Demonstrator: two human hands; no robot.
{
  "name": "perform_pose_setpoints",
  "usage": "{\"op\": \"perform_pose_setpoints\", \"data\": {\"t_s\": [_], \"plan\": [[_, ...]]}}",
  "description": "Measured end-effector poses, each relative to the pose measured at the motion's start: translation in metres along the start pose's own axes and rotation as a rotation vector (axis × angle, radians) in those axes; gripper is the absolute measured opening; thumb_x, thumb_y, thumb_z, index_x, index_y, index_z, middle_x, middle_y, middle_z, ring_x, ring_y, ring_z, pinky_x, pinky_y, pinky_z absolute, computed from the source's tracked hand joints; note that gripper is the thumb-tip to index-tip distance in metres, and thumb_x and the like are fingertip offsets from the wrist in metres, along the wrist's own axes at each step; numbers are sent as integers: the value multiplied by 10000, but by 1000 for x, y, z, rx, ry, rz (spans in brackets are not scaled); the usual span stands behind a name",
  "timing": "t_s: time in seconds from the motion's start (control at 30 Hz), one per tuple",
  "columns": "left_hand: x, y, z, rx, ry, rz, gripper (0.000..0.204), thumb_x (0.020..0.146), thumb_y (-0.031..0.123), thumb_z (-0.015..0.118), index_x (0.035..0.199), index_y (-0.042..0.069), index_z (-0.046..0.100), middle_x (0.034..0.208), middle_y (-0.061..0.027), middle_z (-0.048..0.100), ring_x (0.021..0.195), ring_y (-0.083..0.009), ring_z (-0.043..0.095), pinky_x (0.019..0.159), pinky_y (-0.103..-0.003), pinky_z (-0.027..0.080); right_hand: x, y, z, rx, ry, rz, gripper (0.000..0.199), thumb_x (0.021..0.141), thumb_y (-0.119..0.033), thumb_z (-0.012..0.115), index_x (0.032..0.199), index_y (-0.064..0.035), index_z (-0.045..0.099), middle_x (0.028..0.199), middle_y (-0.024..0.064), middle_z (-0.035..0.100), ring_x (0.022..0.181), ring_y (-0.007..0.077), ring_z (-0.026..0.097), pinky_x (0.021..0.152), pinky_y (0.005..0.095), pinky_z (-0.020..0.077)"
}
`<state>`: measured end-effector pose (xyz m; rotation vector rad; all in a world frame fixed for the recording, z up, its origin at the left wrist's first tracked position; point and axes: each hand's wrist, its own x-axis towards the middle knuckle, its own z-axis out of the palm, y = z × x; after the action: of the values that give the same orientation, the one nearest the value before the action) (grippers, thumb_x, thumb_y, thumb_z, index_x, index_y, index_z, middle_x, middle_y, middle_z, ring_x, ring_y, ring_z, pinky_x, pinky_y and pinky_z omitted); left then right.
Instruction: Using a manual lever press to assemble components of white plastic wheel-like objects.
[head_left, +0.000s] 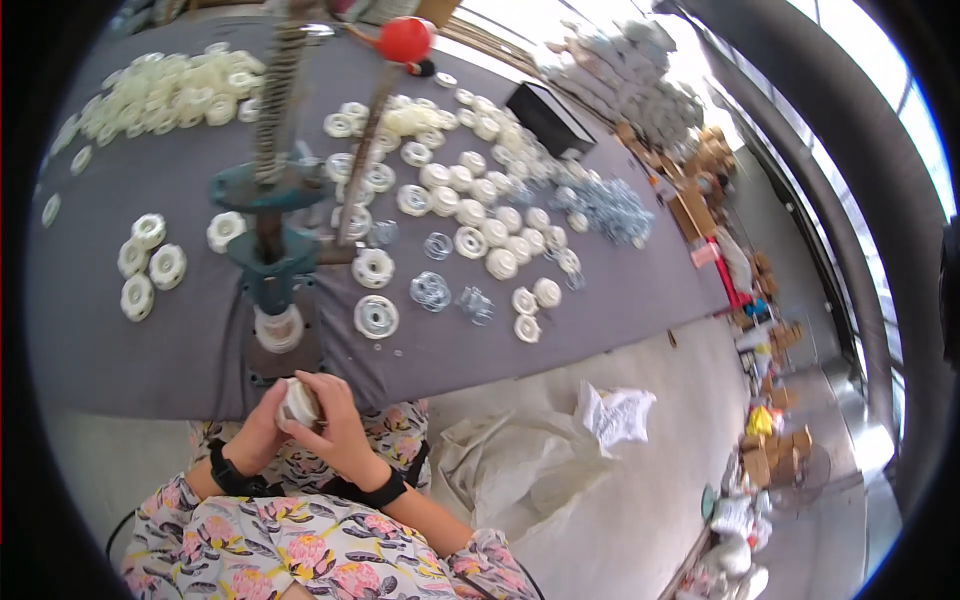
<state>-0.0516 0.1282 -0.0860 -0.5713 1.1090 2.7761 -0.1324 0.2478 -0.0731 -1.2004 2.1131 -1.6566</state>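
Close to the table's front edge, above my lap, I hold a white round plastic part (299,403) between both hands. My left hand (260,428) is closed round its left side. The fingers of my right hand (338,425) wrap over its top and right side. Just beyond my hands stands a teal hand press (272,270) with a large coil spring (278,110). A white cylindrical piece (278,330) sits at the foot of the press. Right of it lie a white ring part with a metal coil (376,317) and another white wheel-shaped part (373,268).
Several white wheels (167,265) lie left of the press, with a heap of pale rings (180,90) behind. White caps (500,263), wire coils (430,290) and a black box (550,118) spread rightward. A red ball knob (405,40) sticks up. Pale sacking (520,470) lies on the floor.
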Motion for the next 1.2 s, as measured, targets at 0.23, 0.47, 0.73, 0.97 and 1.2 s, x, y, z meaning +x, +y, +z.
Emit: {"op": "perform_pose_setpoints", "data": {"t_s": [0.23,0.47,0.73,0.97,1.2], "plan": [[-10,-3,9,177,24,-125,464,955,486,312,1056,60,467,752,-53,573,590,-137,582,512,-248,474,-17,7,2,49,-86,219,536,725,-176,682,1205,-13,507,1105,146,529,1006,287,512,886,370,403],[-8,29,-9,1246,-94,117,574,916,547,349,895,35,606,757,-119,646,621,-233,627,596,-344,485,-26,3,8,223,160,260,410,878,-196,471,1220,29,451,1027,140,580,917,212,567,826,310,447],[61,149,-75,1759,480,533,336,830,344,569,1052,91,568,1069,-141,528,1030,-326,513,869,-454,393,-9,40,-7,319,358,428,397,894,-268,469,1165,21,496,974,118,589,831,180,569,732,286,467],[117,191,-127,2249,334,273,570,821,378,569,1340,220,397,1435,-171,267,1332,-359,249,1041,-609,172,-2,61,-24,358,221,517,403,923,-316,461,1159,5,519,1000,123,592,912,220,558,791,323,453],[81,242,-189,2317,236,262,393,799,396,555,1126,179,580,1308,-145,420,1249,-345,362,1014,-640,183,73,61,-29,156,-110,555,459,921,-354,484,1206,6,489,1132,148,559,1036,267,525,869,349,426]]}}
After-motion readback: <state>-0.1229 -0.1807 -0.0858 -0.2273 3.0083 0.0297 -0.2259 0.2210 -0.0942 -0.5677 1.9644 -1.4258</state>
